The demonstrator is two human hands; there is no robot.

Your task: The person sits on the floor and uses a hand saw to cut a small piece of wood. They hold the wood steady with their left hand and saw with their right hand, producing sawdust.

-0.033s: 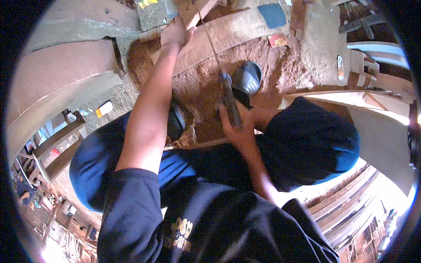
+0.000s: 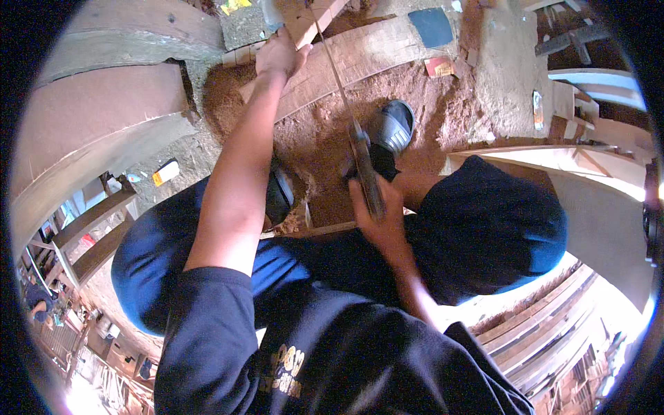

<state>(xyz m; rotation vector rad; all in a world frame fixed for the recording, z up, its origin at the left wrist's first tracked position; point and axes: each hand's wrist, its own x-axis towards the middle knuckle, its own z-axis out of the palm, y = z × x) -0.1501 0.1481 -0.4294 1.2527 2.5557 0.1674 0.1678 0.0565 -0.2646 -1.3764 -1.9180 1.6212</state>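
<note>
Dark saw handle (image 2: 369, 173), inside right fingers (image 2: 359, 200)

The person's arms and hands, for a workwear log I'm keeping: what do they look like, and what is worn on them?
The left hand and right hand are ungloved, the forearms bare. The left sleeve is dark, short, loose and hemmed; the right sleeve is dark too. Neither sleeve shows a marking.

Black T-shirt (image 2: 373, 353), yellow print (image 2: 285, 366), navy trousers (image 2: 491, 228), sandals (image 2: 393, 130)
</note>
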